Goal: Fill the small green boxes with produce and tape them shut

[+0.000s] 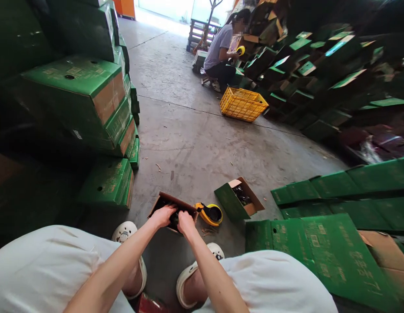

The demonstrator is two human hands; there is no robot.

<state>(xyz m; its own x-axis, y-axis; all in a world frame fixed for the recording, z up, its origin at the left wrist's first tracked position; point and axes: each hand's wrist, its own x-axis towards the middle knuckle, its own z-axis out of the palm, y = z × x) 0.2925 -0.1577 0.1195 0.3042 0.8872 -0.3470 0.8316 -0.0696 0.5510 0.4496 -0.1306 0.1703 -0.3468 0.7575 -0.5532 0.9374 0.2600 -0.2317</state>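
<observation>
An open carton (160, 201) with brown inner flaps sits on the floor just beyond my feet, dark contents inside. Both my hands reach down into it. My left hand (165, 215) has its fingers bent over the dark contents near the middle. Close beside it, at the carton's right side, my right hand (186, 221) points downward with curled fingers. The fingertips are partly hidden, and what they grip is too dark to name. Touching or nearly touching the carton's right end lies a yellow tape dispenser (205, 212). Farther right stands another open green carton (233, 201) holding dark, shiny wrapped items (242, 195).
Green cartons (74, 82) are stacked high on my left. More green cartons (319, 248) stand close on my right. Ahead, a yellow plastic crate (243, 104) rests near a crouching person (220, 50) holding a yellow tape dispenser (241, 50). A heap of cartons (306, 69) rises behind.
</observation>
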